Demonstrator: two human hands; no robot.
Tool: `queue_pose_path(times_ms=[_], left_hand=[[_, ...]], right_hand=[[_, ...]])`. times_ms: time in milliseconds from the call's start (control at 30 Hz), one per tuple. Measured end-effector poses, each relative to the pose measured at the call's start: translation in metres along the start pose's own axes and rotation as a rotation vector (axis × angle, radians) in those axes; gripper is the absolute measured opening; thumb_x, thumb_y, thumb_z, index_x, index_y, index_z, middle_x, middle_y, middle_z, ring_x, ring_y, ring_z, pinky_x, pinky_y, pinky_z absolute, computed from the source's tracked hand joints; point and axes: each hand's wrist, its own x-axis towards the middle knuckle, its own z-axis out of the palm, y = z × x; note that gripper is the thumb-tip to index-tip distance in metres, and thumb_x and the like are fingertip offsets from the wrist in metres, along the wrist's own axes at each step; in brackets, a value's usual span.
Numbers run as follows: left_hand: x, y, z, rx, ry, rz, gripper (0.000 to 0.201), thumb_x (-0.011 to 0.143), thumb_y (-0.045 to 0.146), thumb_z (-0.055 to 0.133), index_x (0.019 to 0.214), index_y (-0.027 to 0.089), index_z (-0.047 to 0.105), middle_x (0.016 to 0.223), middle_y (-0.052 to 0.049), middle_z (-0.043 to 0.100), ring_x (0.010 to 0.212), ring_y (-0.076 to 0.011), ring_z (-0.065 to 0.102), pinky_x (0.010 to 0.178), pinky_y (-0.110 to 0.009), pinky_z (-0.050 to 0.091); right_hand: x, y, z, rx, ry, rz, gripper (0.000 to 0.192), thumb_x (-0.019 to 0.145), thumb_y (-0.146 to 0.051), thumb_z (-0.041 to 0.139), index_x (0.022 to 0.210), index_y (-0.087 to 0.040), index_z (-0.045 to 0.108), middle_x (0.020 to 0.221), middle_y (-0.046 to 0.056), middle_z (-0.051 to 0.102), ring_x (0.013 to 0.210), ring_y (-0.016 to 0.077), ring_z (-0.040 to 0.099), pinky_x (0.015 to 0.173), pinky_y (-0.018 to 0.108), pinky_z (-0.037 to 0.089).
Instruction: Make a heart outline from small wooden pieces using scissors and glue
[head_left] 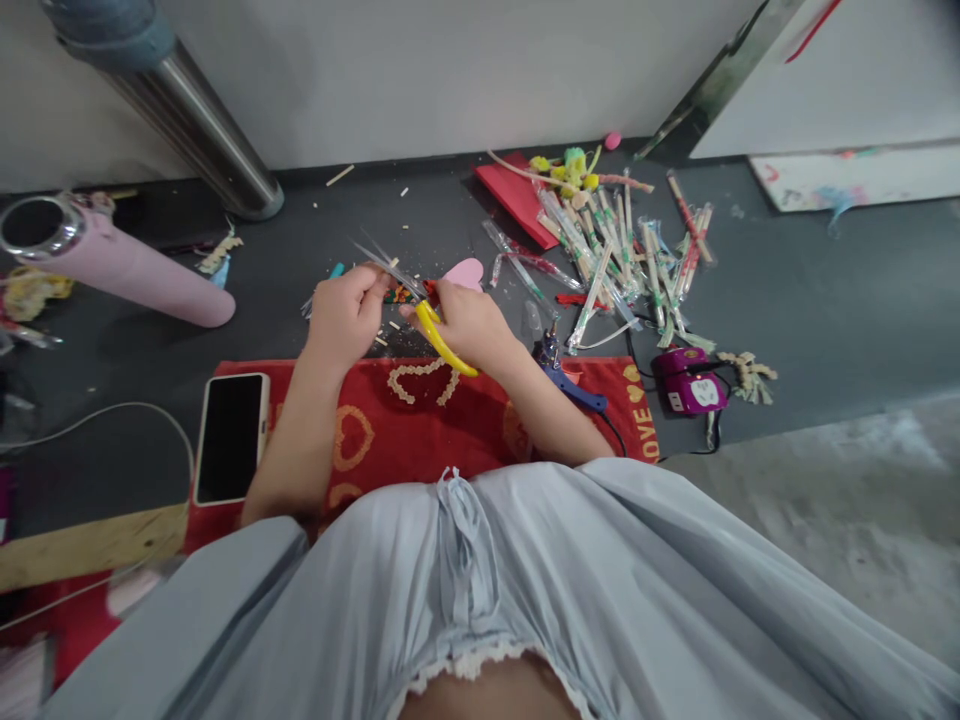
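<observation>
1. Dark grey table point(825, 300); far edge meets a pale wall.
2. Red cloth with gold hearts and lettering point(420, 440), laid along the near edge.
3. Tall brushed-steel flask with grey-blue cap point(202, 130), upright by the far edge, left part; slim pink bottle with steel rim point(150, 262) nearer the left.
4. Loose heap of plastic-wrapped pale sticks point(581, 245), right of the middle, toward the far edge.
5. Black-screened phone in a pale case point(232, 440), on the cloth's left end, close to the near edge.
6. Right hand point(476, 325): grip closed round the yellow-handled scissors point(442, 340). These are mid-table, just beyond the cloth's far edge, blades parted and aimed far-left.
7. Left hand point(345, 310): fingers bunched beside the blades; cannot tell whether its grip holds anything.
8. Dark-blue glue gun point(566, 385), near the cloth's right edge; purple box with black cable point(686, 380) beyond that edge.
9. Pink paper-like heart point(465, 272), just beyond the right hand.
10. Wavy pale strip point(401, 372), at the cloth's far edge.
</observation>
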Motion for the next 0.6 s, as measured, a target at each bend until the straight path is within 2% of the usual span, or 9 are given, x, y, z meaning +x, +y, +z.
queue_pose_path(times_ms=[133, 300, 433, 600], left_hand=[[0.001, -0.001, -0.005, -0.171, -0.042, 0.027, 0.044, 0.099, 0.048, 0.042, 0.068, 0.021, 0.058, 0.057, 0.0, 0.054, 0.056, -0.0129, 0.051, 0.059, -0.027, 0.041], [0.0, 0.0, -0.014, -0.395, -0.192, 0.016, 0.046, 0.098, 0.056, 0.043, 0.076, 0.021, 0.065, 0.052, 0.002, 0.051, 0.046, -0.0112, 0.046, 0.051, -0.026, 0.04], [-0.001, 0.0, -0.018, -0.471, -0.233, 0.016, 0.047, 0.095, 0.057, 0.047, 0.07, 0.021, 0.064, 0.055, 0.0, 0.053, 0.047, -0.0108, 0.047, 0.051, -0.026, 0.041], [-0.002, -0.001, -0.02, -0.538, -0.217, -0.031, 0.044, 0.093, 0.059, 0.052, 0.074, 0.022, 0.066, 0.049, 0.003, 0.048, 0.043, -0.0105, 0.043, 0.048, -0.026, 0.039]], right_hand=[[0.001, 0.004, 0.003, 0.004, 0.054, -0.095, 0.075, 0.093, -0.077, 0.03, 0.115, -0.009, 0.055, 0.113, 0.019, 0.069, 0.103, 0.0284, 0.066, 0.084, 0.035, 0.046], [0.001, 0.012, 0.01, -0.007, 0.133, -0.25, 0.083, 0.09, -0.081, 0.026, 0.122, -0.007, 0.05, 0.117, 0.021, 0.065, 0.11, 0.0311, 0.062, 0.094, 0.04, 0.046], [-0.001, 0.012, 0.011, -0.021, 0.152, -0.275, 0.084, 0.089, -0.083, 0.023, 0.116, -0.008, 0.051, 0.113, 0.021, 0.065, 0.107, 0.033, 0.062, 0.093, 0.044, 0.047], [-0.002, 0.007, 0.01, 0.013, 0.171, -0.236, 0.079, 0.092, -0.079, 0.021, 0.116, -0.01, 0.051, 0.113, 0.02, 0.066, 0.106, 0.0317, 0.063, 0.092, 0.043, 0.047]])
